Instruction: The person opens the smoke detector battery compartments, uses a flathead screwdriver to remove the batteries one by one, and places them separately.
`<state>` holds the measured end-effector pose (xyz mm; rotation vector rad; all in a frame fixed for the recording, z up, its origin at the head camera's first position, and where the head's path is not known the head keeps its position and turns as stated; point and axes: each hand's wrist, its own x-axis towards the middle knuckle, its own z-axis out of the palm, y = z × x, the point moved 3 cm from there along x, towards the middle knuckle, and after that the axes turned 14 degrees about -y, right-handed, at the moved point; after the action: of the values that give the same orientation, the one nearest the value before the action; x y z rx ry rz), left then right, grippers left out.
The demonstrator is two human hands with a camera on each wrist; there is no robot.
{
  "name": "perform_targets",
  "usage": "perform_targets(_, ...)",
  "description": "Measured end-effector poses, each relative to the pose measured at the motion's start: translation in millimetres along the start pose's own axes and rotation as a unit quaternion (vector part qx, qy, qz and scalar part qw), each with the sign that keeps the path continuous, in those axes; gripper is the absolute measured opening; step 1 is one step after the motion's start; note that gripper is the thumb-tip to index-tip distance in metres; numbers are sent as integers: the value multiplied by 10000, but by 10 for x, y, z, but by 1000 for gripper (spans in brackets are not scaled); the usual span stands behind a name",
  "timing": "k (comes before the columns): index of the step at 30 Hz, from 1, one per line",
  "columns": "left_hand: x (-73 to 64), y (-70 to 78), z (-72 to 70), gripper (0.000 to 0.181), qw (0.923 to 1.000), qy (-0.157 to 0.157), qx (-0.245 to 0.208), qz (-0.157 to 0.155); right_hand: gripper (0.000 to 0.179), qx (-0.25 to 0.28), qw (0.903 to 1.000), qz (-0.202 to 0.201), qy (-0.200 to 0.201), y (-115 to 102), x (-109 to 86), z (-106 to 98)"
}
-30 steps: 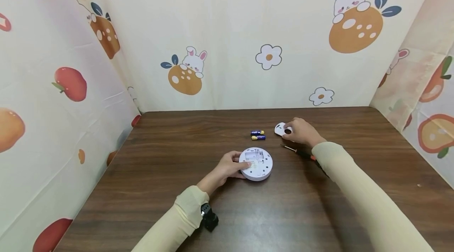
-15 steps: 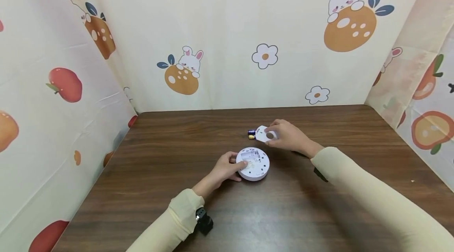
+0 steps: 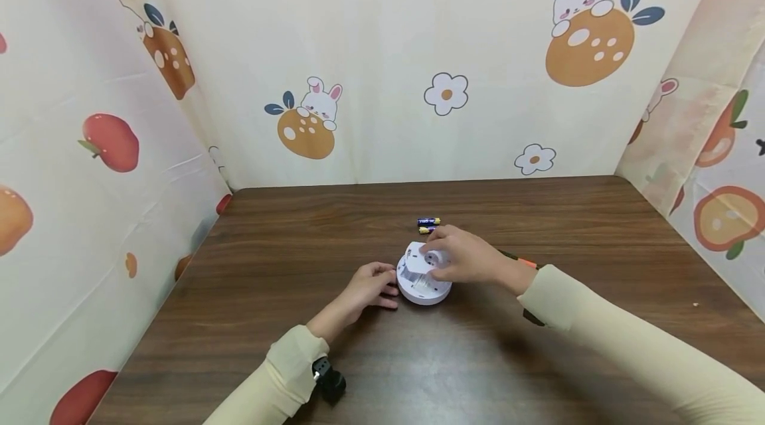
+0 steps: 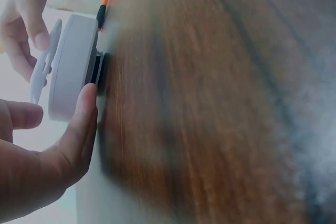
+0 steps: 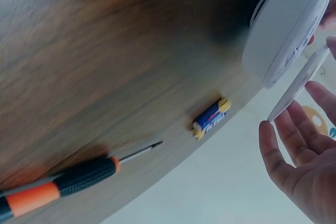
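A round white device (image 3: 423, 293) with a battery compartment on its upper face rests on the table. My right hand (image 3: 471, 256) pinches a thin white cover plate (image 3: 415, 254) with a round hole, holding it over the device's far part. A narrow gap shows between plate and device in the right wrist view, where the fingertips grip the cover's edge. At the device's left side lies my left hand (image 3: 366, 291), fingers loosely extended. In the left wrist view, one left fingertip (image 4: 87, 94) is at the device's lower edge, and the thumb stands apart from it.
Two blue-and-gold batteries (image 3: 428, 221) lie side by side just behind the device. A screwdriver (image 5: 86, 176) with a black-and-orange handle lies to the right, partly behind my right arm in the head view. Patterned cloth walls (image 3: 382, 139) border the brown table (image 3: 299, 226).
My right hand has picked up the cover plate and carried it left and nearer, over the device. My left hand has loosened its hold, its thumb moving off the device's top.
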<state>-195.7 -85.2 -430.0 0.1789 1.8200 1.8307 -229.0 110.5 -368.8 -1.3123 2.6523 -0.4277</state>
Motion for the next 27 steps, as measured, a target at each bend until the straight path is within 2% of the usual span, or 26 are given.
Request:
perform_targets(10, 74, -7, -10, 39, 9992, -172, -347, 126, 37, -106, 9992, -75, -374, -111, 19, 125)
perform_targets(20, 64, -10, 5, 37, 9986, -196, -423, 232, 37, -265, 9985, 3, -489, -123, 34, 162)
perform_targets(27, 44, 5, 17, 38, 9982, -244, -457, 311, 36, -445, 9980, -187, -415, -136, 10, 160)
